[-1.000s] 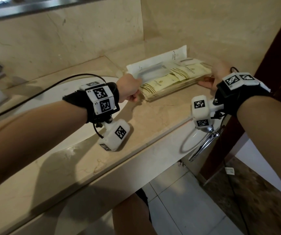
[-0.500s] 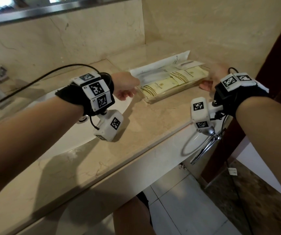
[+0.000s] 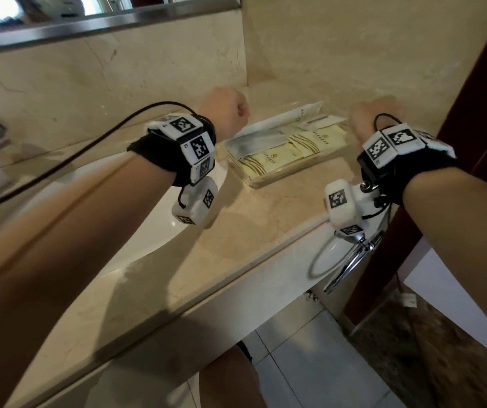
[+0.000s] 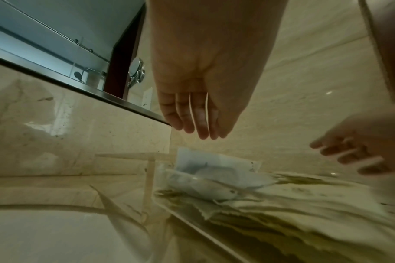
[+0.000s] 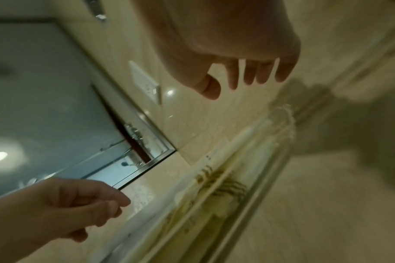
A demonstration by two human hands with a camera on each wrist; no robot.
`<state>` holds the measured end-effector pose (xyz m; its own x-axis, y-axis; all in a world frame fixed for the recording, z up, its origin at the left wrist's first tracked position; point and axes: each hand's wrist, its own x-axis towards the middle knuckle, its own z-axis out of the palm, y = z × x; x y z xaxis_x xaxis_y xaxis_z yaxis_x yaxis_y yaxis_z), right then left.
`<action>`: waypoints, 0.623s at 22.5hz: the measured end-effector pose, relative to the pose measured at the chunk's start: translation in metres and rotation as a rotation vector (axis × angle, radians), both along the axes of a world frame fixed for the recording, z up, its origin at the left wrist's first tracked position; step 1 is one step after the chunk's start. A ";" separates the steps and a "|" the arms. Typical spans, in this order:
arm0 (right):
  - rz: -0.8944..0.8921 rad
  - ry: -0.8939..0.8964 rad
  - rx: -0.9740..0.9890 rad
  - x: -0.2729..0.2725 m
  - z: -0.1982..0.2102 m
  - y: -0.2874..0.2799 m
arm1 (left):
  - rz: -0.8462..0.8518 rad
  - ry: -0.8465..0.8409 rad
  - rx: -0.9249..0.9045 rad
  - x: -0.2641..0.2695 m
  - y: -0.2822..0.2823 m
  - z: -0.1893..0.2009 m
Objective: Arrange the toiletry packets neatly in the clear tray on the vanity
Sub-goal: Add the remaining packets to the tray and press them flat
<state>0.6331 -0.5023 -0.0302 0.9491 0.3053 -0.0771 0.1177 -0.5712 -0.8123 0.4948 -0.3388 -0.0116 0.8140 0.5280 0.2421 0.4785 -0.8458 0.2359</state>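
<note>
Our fingers [image 4: 193,115] on the left hand [image 3: 225,114] hung loosely together and held nothing, poised above the left end of the clear tray [image 3: 268,181]. The right hand [image 3: 368,117] hovered over the tray's far right end, its fingers [image 5: 262,73] slightly spread and likewise empty. Neither hand touched the tray or its contents.

The toiletry packets [image 3: 277,157] lay inside the tray on the table [image 3: 251,219], toward the far right corner beside the wall. The pale yellow ones lay flat and overlapped one another, while a white wrapper [image 3: 283,120] leaned up along the far side and stuck out past the rim.

We judged these packets to be very light, thin and flexible, with crimped edges that would bend under any firm squeeze. They would probably slide easily over each other and over the smooth tray floor. A light pinch on a packet's short sealed edge seemed the safest hold, and flat fingertips pressed on top should serve for nudging them square. The tray itself looked rigid and slick, so we thought steadying its end wall with one hand would keep it from skating on the polished stone.
</note>
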 end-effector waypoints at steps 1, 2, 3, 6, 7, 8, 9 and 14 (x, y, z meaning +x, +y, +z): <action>0.056 -0.125 -0.099 0.000 0.009 0.008 | -0.004 0.039 0.005 0.003 0.006 -0.001; 0.167 -0.208 -0.178 0.003 0.016 0.021 | -0.002 0.076 0.011 0.007 0.013 -0.001; 0.288 -0.278 -0.237 0.007 0.022 0.037 | 0.000 0.115 0.016 0.010 0.020 -0.002; 0.481 -0.367 -0.353 0.007 0.027 0.063 | -0.012 0.161 0.061 0.014 0.028 -0.007; 0.502 -0.400 -0.393 0.009 0.024 0.067 | -0.014 0.152 0.072 0.014 0.028 -0.007; 0.499 -0.424 -0.426 0.012 0.020 0.072 | -0.012 0.116 0.069 0.017 0.031 -0.007; 0.488 -0.464 -0.428 0.017 0.018 0.077 | -0.011 0.063 0.062 0.019 0.035 -0.005; 0.372 -0.663 -0.144 0.027 0.021 0.076 | 0.054 -0.156 -0.147 0.020 0.042 0.017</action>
<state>0.6603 -0.4259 -0.0096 0.6477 0.6431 0.4086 0.7585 -0.4938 -0.4252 0.5153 -0.2968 0.0059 0.7425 0.6083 0.2807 0.4697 -0.7714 0.4293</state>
